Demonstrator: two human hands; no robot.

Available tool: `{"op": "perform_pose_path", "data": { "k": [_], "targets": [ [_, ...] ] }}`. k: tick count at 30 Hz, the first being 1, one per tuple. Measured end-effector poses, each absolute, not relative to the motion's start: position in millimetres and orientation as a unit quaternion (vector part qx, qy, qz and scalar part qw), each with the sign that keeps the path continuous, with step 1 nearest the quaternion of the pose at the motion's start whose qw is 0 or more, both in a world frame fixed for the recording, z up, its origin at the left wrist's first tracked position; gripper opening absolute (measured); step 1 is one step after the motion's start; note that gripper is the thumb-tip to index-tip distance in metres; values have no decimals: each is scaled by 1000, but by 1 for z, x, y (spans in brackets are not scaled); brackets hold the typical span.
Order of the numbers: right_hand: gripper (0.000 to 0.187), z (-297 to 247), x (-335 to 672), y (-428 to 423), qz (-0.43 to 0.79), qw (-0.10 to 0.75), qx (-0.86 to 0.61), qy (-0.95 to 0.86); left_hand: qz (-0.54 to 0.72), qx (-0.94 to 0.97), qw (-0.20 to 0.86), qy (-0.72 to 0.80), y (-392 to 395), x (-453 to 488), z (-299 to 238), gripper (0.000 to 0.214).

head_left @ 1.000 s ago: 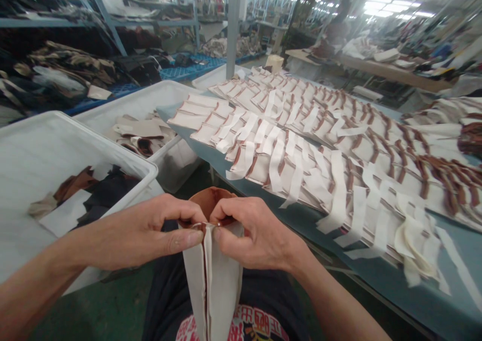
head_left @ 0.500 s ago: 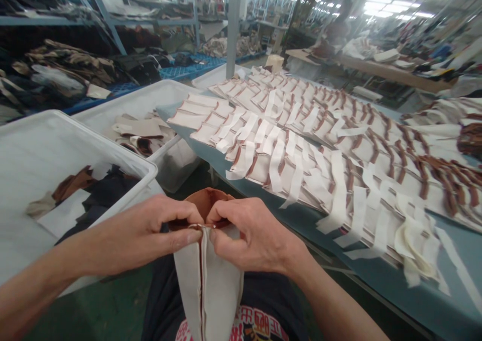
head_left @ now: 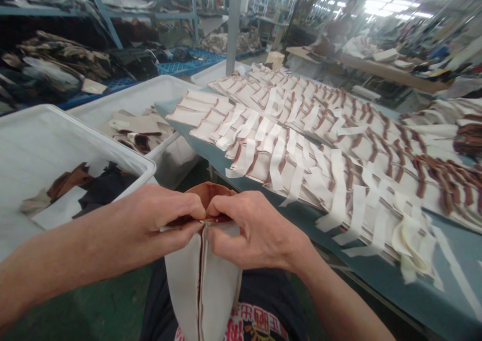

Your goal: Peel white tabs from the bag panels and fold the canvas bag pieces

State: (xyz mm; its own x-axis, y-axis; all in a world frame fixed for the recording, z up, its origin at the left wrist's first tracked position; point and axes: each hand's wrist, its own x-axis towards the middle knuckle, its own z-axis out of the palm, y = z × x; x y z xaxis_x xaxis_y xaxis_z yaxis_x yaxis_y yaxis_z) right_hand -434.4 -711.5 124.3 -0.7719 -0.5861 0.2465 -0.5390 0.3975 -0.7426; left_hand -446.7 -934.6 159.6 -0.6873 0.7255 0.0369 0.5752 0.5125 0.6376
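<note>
Over my lap hangs a sewn fabric piece, off-white outside and brown inside, with a seam running down its middle. My left hand pinches its top edge just left of the seam. On the other side of the seam my right hand grips the same edge between thumb and bent fingers. The fingertips of both hands nearly meet. Behind them the brown inner side bulges up as an open loop. The exact edge under my fingertips is hidden.
To my right a blue-green table carries rows of similar off-white pieces with white strips across them. At left stand a white bin with dark and brown scraps and a second bin. A grey post rises behind the table.
Both hands keep their pinch at the seam. The left hand has tilted and risen slightly, and the fabric's left side has spread a little outward to the left.
</note>
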Motion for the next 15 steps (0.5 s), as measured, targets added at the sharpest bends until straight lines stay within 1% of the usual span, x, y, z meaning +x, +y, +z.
{"op": "perform_pose_path", "data": {
  "k": [3, 7, 11, 15],
  "targets": [
    [9, 127, -437, -713, -440, 38, -333, 833, 266, 417, 52, 867, -936, -441, 157, 23],
    [9, 129, -437, -714, -486, 52, -337, 805, 215, 463, -22, 860, -941, -435, 148, 23],
    [12, 128, -435, -713, -498, 68, -339, 795, 241, 489, -21, 838, -945, -432, 145, 29],
    [11, 127, -434, -712, -504, 77, -329, 795, 228, 467, -4, 854, -948, -433, 144, 21]
  ]
}}
